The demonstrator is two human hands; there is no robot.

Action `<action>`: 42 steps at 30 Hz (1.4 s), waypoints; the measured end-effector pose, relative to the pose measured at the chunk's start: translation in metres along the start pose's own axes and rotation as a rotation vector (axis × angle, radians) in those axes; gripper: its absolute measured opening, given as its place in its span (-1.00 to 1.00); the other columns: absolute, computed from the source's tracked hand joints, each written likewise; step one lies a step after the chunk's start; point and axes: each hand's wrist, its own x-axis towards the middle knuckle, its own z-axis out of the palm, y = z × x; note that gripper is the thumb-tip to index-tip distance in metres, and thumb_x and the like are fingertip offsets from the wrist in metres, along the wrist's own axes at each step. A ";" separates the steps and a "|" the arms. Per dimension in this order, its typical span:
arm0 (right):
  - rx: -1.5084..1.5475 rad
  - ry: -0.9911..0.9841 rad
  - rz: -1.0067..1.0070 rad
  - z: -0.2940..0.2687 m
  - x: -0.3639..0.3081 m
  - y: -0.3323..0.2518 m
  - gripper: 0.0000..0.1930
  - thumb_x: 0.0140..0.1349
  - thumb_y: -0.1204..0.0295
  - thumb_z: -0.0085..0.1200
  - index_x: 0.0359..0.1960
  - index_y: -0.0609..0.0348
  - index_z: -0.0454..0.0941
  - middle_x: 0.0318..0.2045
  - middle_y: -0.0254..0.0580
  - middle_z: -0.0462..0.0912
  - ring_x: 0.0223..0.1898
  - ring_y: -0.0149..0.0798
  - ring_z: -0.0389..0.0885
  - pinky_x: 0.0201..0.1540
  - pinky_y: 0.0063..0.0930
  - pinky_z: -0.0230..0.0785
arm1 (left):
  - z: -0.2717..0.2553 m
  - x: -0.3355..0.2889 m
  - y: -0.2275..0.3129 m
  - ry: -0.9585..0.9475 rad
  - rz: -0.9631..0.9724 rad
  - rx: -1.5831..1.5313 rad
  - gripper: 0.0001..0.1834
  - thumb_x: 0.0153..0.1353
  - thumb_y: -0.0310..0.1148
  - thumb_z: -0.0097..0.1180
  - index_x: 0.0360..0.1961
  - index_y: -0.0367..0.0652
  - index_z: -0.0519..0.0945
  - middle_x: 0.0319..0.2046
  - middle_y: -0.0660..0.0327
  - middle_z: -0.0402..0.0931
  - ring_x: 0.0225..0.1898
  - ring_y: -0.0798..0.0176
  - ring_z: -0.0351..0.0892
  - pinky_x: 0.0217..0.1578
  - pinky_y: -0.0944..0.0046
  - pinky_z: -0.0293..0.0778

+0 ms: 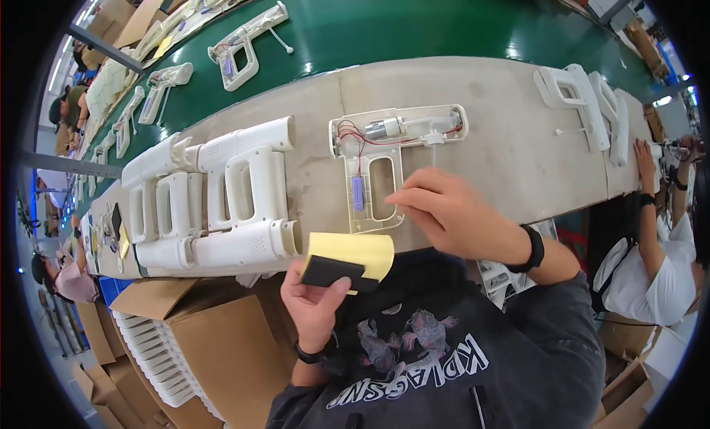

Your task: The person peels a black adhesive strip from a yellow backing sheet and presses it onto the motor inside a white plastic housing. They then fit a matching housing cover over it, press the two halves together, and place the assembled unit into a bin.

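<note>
My left hand (316,302) grips a curled yellow sheet (351,245) with a black, foam-like rectangular piece (331,272) on it, close to my chest at the table's front edge. My right hand (451,213) has thumb and fingertips pinched together over the handle opening of an open white housing half (376,223). Whether something small sits in that pinch is hidden. The housing half lies flat, inside up. It carries a silver motor (384,128), red wires (353,133) and a purple battery-like block (358,194) in its handle.
To the left, several white housing shells (255,181) stand in rows. More white housings (580,107) lie at the right. Behind runs a green conveyor (414,29) with wired housing halves (248,48). A cardboard box (229,348) stands lower left; a co-worker (658,259) is at the right.
</note>
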 end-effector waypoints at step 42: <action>-0.203 -0.129 0.069 -0.032 0.080 0.088 -0.83 0.13 0.48 0.33 -0.24 0.23 0.72 -0.33 -0.13 0.68 -0.22 -0.08 0.57 -0.16 -0.27 0.43 | 0.039 0.021 -0.069 -0.073 -0.015 0.141 -0.77 0.24 -0.58 0.31 -0.16 -0.33 0.50 -0.16 0.14 0.68 -0.08 0.36 0.65 0.03 0.35 0.52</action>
